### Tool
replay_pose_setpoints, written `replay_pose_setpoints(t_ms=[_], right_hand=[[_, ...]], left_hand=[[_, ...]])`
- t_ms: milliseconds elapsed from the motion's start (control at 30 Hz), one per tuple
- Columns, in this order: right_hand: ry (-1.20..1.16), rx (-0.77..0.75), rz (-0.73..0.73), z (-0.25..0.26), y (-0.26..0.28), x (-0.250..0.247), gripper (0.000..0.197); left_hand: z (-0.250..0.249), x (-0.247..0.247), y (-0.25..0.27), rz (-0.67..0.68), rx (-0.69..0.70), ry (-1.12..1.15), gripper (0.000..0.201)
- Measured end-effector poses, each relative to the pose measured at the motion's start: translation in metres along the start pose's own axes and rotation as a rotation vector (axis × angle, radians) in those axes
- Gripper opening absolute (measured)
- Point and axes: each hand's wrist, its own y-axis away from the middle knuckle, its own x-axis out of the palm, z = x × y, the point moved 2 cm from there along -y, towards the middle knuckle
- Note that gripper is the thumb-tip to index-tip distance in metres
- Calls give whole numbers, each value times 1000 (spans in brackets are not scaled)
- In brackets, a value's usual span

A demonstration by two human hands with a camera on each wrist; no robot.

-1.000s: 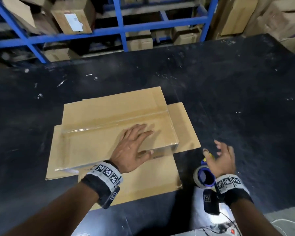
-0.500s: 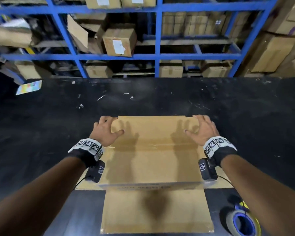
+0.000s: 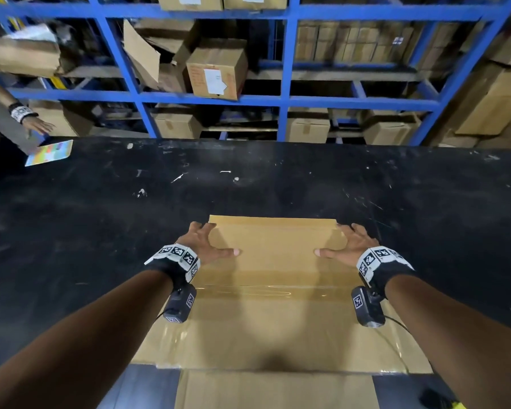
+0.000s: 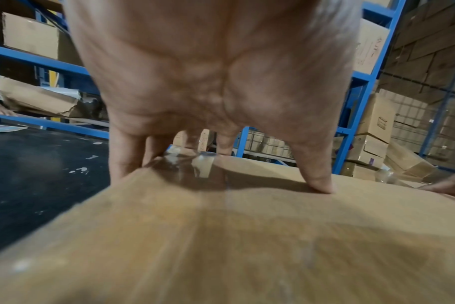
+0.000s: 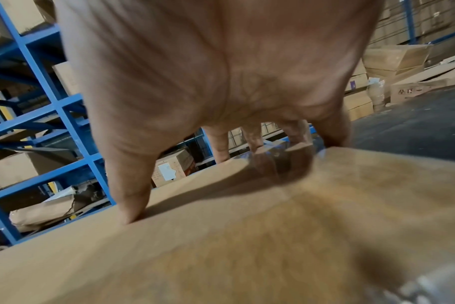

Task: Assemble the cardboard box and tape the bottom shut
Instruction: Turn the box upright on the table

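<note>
A flat-topped cardboard box lies on the black table in front of me, with a strip of clear tape running across its upper face. One loose flap sticks out toward me. My left hand grips the far left corner, thumb on top and fingers curled over the edge. My right hand grips the far right corner the same way. In the left wrist view the thumb presses on the box. The right wrist view shows its thumb on the cardboard.
A sliver of the tape roll shows at the bottom right edge. Blue shelving full of boxes stands behind the table. Another person's hand reaches near a colourful card at the far left.
One second ago my left hand lay flat on the box and my right was at the tape roll. Both hands now hold the box's far corners, slightly further apart than half a second ago.
</note>
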Motion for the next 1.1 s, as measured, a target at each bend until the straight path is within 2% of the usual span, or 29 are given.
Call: replay_pose_setpoints(t_ms=[167,267,400,533,633,700,867,1100], right_hand=[[-30,-48,-92,4,13,-12,109],[-69,-94,-190,10,31,-31,105],[-115,-176,-366,26,63,-84,104],[-219,-246,-604,42,103,-142,101],[-327,-350,-810,46,136,-171,96],[-381,-411,-909,45,154,-179,91],[-468,-459,-990,33,163,-157,84],[-507,-330,-854,-1,147,-46,68]], left_hand=[[-3,-6,13,-80,28,18,120],[-7,-27,28,-190,78,23,112],[-21,-84,57,-381,172,71,111],[-33,-146,98,-657,287,127,106],[-34,-176,130,-869,398,210,99],[-32,-186,148,-959,455,250,91],[-16,-164,164,-979,511,302,78],[23,-38,138,-808,385,287,76]])
